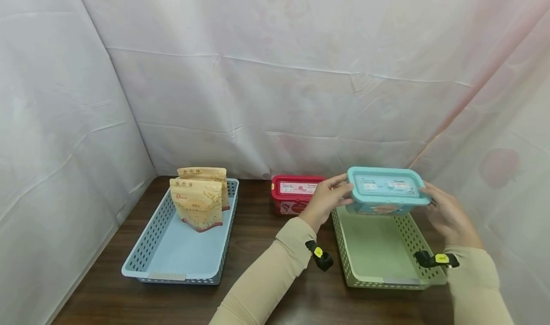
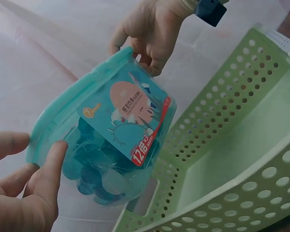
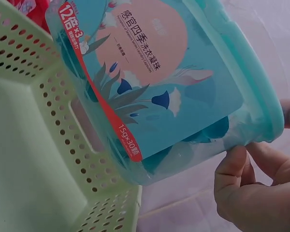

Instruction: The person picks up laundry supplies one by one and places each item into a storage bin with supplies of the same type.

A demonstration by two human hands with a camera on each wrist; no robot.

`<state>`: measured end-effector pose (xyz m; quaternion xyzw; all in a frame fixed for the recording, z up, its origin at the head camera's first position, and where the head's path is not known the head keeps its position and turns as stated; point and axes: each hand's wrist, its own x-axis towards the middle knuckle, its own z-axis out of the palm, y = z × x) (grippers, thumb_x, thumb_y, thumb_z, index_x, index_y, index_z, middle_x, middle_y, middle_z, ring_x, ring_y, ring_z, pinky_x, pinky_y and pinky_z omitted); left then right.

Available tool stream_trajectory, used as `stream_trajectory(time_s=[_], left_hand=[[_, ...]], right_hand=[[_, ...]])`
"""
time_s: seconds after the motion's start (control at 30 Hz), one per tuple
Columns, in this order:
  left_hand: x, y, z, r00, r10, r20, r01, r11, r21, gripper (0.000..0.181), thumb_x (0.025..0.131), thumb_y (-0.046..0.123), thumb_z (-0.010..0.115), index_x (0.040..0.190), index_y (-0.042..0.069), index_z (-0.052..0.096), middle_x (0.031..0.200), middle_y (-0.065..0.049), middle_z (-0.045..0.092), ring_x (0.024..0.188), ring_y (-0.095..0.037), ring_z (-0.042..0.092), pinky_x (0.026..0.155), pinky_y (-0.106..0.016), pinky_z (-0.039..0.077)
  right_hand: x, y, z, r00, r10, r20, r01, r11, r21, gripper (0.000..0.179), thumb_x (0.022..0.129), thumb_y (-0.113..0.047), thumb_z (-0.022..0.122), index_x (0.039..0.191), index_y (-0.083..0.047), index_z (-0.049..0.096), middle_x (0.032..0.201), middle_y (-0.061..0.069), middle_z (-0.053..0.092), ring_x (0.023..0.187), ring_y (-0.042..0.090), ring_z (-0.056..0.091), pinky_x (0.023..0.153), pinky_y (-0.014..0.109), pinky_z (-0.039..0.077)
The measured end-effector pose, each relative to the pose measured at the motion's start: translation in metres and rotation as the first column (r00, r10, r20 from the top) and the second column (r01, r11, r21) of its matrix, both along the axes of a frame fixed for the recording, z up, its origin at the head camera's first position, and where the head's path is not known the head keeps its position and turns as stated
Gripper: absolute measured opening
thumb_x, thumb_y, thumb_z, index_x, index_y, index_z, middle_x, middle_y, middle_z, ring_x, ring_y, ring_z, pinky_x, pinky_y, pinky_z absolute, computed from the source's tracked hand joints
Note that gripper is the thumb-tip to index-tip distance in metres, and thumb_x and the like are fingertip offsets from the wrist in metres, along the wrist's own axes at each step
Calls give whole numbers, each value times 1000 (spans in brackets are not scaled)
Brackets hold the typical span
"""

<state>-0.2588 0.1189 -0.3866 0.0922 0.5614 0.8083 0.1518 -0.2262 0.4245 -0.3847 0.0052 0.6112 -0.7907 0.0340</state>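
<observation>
A turquoise tub of laundry capsules point(image 1: 386, 186) hangs above the back part of a green basket point(image 1: 374, 248). Its printed label and the dark capsules inside show in both wrist views. My left hand point(image 1: 326, 198) grips the tub's left end at the lid rim, the thumb on the near side in the left wrist view. At the opposite end my right hand point(image 1: 449, 215) pinches the rim, as the right wrist view point(image 3: 261, 183) of that hand shows. Nothing lies on the visible floor of the green basket.
A red tub point(image 1: 296, 191) stands on the dark wooden table point(image 1: 258, 258) left of the green basket, partly behind my left hand. Farther left, a blue basket point(image 1: 189, 258) holds two yellow pouches point(image 1: 199, 203). White sheeting point(image 1: 258, 77) hangs behind and at both sides.
</observation>
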Motion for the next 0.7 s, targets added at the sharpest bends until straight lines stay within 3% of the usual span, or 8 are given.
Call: stream_trajectory(time_s=[0.07, 0.13, 0.23, 0.37, 0.47, 0.57, 0.7], left_hand=[[-1, 2, -2, 1000, 6, 9, -6, 1000, -10, 47, 97, 13, 69, 142, 9, 57, 112, -6, 61, 104, -23, 69, 85, -32, 58], [-2, 4, -4, 1000, 10, 13, -9, 1000, -14, 47, 97, 13, 69, 142, 9, 57, 112, -6, 61, 104, -23, 68, 85, -32, 58], [-3, 6, -8, 1000, 22, 5, -22, 1000, -20, 46, 97, 13, 68, 142, 8, 56, 113, -6, 61, 106, -22, 68, 85, -33, 57], [-4, 9, -15, 999, 53, -2, -53, 998, -35, 45, 98, 13, 67, 142, 6, 56, 115, -7, 62, 109, -22, 66, 86, -33, 57], [-5, 11, -21, 997, 80, 7, -80, 995, -52, 45, 97, 12, 68, 140, 5, 58, 116, -7, 62, 109, -23, 66, 86, -34, 57], [-6, 13, -27, 995, 96, 22, -95, 993, -64, 44, 97, 12, 68, 139, 4, 58, 117, -8, 62, 108, -24, 67, 85, -34, 58], [-6, 15, -34, 993, 115, 36, -111, 990, -88, 43, 97, 11, 68, 139, 5, 59, 120, -9, 61, 107, -24, 67, 85, -34, 58]], right_hand=[[-1, 1, -2, 1000, -4, 15, 4, 1000, 26, 39, 107, -18, 50, 143, -32, 48, 165, -2, 9, 113, -4, 46, 118, 20, 6], [-2, 1, -3, 999, -9, 31, 7, 998, 56, 50, 107, -20, 52, 153, -28, 34, 166, -4, 8, 112, -6, 46, 119, 23, 2], [-4, 2, -4, 999, -19, 47, 14, 994, 106, 69, 105, -23, 55, 159, -14, 13, 157, -1, 26, 110, -6, 47, 119, 26, -1], [-7, 3, -5, 998, -22, 61, 12, 987, 159, 69, 104, -25, 59, 158, -13, 19, 138, -8, 41, 107, -7, 49, 120, 34, -4], [-11, 3, -8, 996, -27, 80, 10, 979, 205, 68, 103, -26, 60, 158, -12, 22, 138, -7, 42, 106, -6, 50, 121, 39, -2], [-14, 4, -12, 995, -27, 97, -4, 950, 313, 71, 104, -31, 57, 157, -6, 17, 153, 7, 35, 106, -6, 49, 121, 43, 4], [-18, 3, -15, 994, -22, 110, -33, 879, 475, 74, 106, -38, 50, 157, -1, 11, 164, 22, 5, 109, -5, 44, 120, 49, 14]])
